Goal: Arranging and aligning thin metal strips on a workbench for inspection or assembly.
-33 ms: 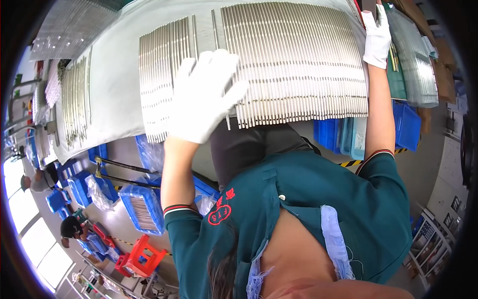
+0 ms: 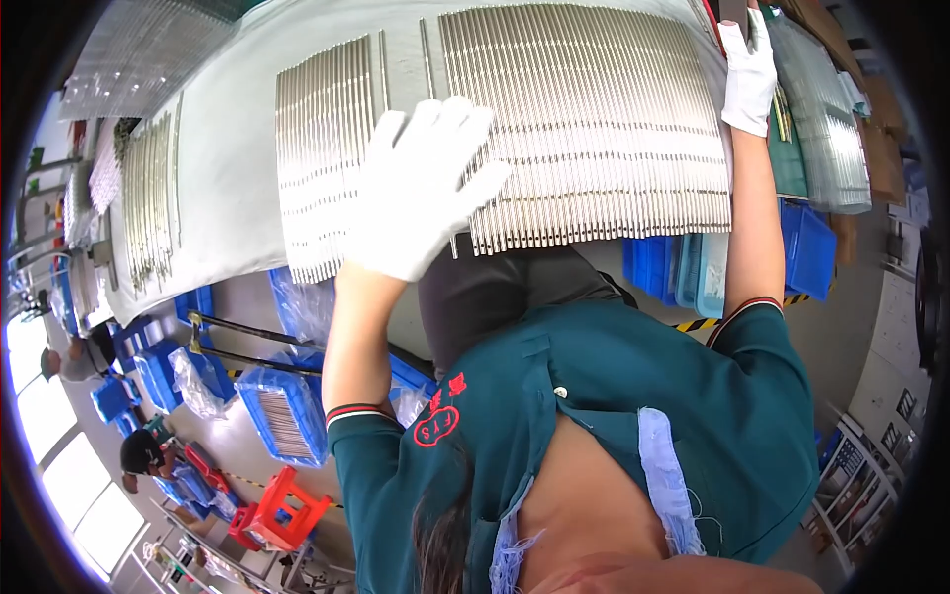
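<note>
My left hand [image 2: 421,188], in a white glove, lies palm down with its fingers spread, over the space between two rows of thin metal rods. Its fingers reach toward the large right row of rods [image 2: 584,129], while its back hides part of the smaller left row [image 2: 322,148]. Two single rods stand apart in the gap; one single rod [image 2: 385,69] shows above my fingertips. At the far right my right hand [image 2: 749,87], also gloved in white, has thumb and finger closed about a dark object [image 2: 733,12] cut off by the picture's edge.
Another group of rods [image 2: 148,198] lies on the left of the pale table cover [image 2: 223,178]. Clear plastic trays [image 2: 816,109] are stacked at the right. Blue crates [image 2: 282,416] and a red stool [image 2: 287,510] stand on the floor. A person [image 2: 145,453] is at lower left.
My left hand has shifted a little to the right, along with a rod that stood apart beside the left row, now closer to that row. My right hand stays put.
</note>
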Demonstrator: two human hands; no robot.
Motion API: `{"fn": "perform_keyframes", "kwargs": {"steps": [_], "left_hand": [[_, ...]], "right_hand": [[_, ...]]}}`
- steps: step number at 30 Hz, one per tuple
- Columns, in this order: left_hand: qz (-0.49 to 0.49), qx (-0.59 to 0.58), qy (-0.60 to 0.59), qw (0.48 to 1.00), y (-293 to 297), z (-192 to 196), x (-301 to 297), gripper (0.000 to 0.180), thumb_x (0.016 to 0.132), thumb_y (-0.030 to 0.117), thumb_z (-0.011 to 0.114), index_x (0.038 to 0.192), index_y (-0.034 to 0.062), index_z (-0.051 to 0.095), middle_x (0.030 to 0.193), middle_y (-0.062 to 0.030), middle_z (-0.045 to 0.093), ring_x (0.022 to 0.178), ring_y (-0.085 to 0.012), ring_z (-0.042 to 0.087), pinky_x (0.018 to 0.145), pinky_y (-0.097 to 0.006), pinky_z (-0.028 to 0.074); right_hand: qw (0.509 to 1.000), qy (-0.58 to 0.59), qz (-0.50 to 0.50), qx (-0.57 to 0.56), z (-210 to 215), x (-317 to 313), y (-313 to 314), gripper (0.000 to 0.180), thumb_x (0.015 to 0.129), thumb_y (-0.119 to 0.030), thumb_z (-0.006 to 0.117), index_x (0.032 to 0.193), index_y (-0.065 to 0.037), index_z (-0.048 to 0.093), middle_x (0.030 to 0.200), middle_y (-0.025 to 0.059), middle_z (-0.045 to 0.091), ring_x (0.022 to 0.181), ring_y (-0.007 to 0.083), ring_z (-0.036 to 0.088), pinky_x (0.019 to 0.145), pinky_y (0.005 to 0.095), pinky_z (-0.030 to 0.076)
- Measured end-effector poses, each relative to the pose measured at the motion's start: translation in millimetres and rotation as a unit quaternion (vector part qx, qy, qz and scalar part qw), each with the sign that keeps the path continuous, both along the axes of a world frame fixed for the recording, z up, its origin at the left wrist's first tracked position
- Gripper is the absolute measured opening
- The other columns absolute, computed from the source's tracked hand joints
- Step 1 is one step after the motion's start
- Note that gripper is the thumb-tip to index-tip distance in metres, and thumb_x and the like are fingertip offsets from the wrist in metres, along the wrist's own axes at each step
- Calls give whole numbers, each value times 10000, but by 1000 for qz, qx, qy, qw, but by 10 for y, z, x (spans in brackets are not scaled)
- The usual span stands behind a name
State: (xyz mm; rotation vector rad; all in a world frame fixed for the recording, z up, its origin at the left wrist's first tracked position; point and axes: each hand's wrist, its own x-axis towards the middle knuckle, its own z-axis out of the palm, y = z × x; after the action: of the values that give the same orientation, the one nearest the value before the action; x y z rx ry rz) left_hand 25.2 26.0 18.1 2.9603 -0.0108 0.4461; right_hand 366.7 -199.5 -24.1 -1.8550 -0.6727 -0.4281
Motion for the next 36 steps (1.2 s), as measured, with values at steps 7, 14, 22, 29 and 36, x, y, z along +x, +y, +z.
{"fn": "perform_keyframes", "kwargs": {"steps": [7, 14, 22, 29, 36], "left_hand": [[-63, 97, 12, 993, 87, -48, 26, 283, 842, 259, 578, 1107, 180, 638, 1256, -115, 570, 1186, -303, 498, 985, -481, 358], [-39, 156, 68, 985, 323, 156, -259, 357, 777, 155, 576, 1128, 188, 630, 1292, -86, 555, 1170, -322, 501, 983, -489, 370], [-78, 118, 41, 989, 213, 69, -123, 332, 818, 208, 570, 1142, 171, 628, 1261, -106, 560, 1169, -333, 491, 982, -494, 357], [-63, 112, 9, 992, -27, -45, 72, 383, 886, 284, 529, 1209, 87, 586, 1284, -114, 549, 1203, -294, 474, 1028, -468, 314], [-1, 132, 71, 989, 146, 195, -129, 362, 867, 274, 570, 1155, 59, 618, 1236, -150, 576, 1133, -335, 521, 988, -468, 346]], "right_hand": [[999, 5, 9, 30, -112, 145, -69, 519, 907, -165, 591, 1366, 11, 425, 1316, 164, 510, 1217, 261, 484, 1026, 339, 370], [999, 12, 0, 31, -4, -2, -4, 512, 910, -189, 604, 1350, 13, 439, 1304, 162, 520, 1194, 256, 497, 1009, 332, 379], [1000, -21, -2, -17, 31, 15, -15, 505, 905, -206, 613, 1327, 20, 454, 1270, 176, 545, 1172, 260, 514, 1003, 338, 384], [1000, -17, -6, 5, -23, 41, -19, 526, 907, -222, 612, 1340, 22, 443, 1287, 182, 536, 1196, 269, 503, 1016, 344, 376], [999, -30, 20, 7, 93, -62, 19, 536, 907, -242, 614, 1346, 14, 443, 1306, 175, 525, 1222, 266, 482, 1035, 341, 355]]}}
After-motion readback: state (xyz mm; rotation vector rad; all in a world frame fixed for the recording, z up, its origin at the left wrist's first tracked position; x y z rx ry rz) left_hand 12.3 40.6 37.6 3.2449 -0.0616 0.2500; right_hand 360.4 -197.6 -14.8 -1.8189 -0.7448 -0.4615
